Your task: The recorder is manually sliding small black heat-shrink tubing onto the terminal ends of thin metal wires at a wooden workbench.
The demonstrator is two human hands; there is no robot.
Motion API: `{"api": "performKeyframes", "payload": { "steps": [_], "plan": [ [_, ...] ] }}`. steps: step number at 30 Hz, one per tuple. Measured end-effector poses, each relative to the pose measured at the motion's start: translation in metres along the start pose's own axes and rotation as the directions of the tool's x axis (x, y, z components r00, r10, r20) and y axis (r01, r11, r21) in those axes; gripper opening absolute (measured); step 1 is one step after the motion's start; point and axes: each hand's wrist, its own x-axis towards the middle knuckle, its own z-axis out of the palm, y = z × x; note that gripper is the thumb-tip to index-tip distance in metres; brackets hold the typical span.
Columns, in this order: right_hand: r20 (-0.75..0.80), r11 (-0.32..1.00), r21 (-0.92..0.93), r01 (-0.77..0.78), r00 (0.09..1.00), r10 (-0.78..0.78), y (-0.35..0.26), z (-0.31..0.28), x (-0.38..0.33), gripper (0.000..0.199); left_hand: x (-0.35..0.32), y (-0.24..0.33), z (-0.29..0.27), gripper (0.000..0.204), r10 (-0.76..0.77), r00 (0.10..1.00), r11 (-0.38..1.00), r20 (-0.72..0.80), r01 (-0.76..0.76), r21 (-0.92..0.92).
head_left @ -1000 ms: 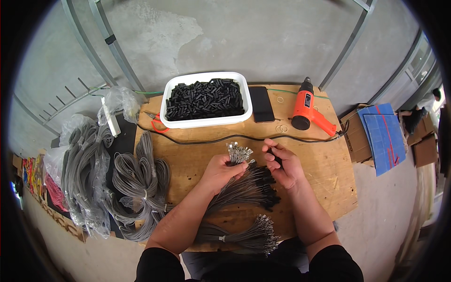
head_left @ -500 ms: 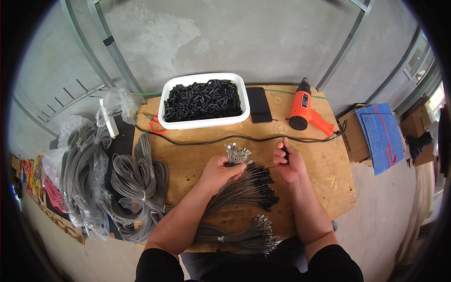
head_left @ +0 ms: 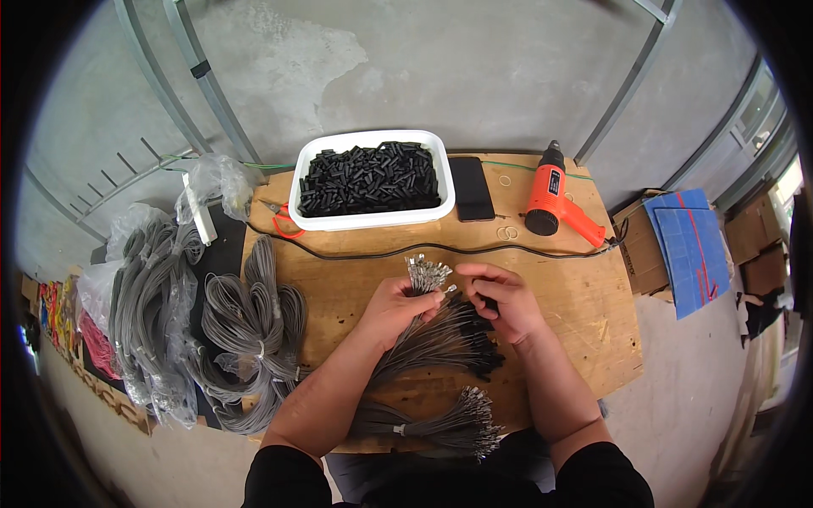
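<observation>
My left hand [head_left: 391, 310] is closed round a bunch of thin grey cables, whose bare metal-tipped ends [head_left: 427, 273] stick up past the thumb. One tip stands out toward my right hand [head_left: 510, 306]. That hand is curled round small black sleeves [head_left: 489, 302], partly hidden by the fingers, and its forefinger points at the metal tips. Under and between my hands, more grey cables [head_left: 419, 347] fan out on the table, their ends covered by black sleeves [head_left: 484, 356]. Closer to my body lies a tied bundle of grey cables [head_left: 423, 430] with bare metal ends.
A white tub [head_left: 373, 223] full of black sleeves stands at the back, beside a dark phone [head_left: 474, 190] and an orange heat gun [head_left: 550, 203]. A black cord [head_left: 389, 250] crosses the wooden table [head_left: 584, 313]. Coiled grey cables [head_left: 246, 317] and red-handled pliers [head_left: 286, 224] lie left.
My right hand has moved left and slightly down, close to the metal tips, and its forefinger has stretched out. One tip now stands apart from the bunch. The left hand stays nearly in place.
</observation>
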Motion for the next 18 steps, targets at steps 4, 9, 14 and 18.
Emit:
{"api": "performKeyframes", "payload": {
  "steps": [4,9,14,18],
  "plan": [
    [-0.053,0.993,-0.033,0.109,0.992,-0.111,0.013,-0.002,0.004,0.020,0.000,0.002,0.000,0.012,-0.009,1.000,1.000,0.000,0.009,-0.024],
    [-0.087,0.988,-0.050,0.145,0.985,-0.149,0.017,0.001,0.005,0.016,-0.002,0.003,-0.001,0.013,-0.001,1.000,0.999,0.016,0.001,-0.034],
    [-0.072,0.988,-0.058,0.141,0.987,-0.145,0.017,0.006,0.003,0.016,-0.003,0.006,0.001,0.010,0.003,1.000,0.999,-0.008,-0.003,-0.038],
    [-0.070,0.977,-0.107,0.185,0.979,-0.193,0.020,0.005,0.003,0.016,-0.003,0.005,0.002,0.009,0.011,1.000,0.999,-0.008,-0.012,-0.037]
  ]
}}
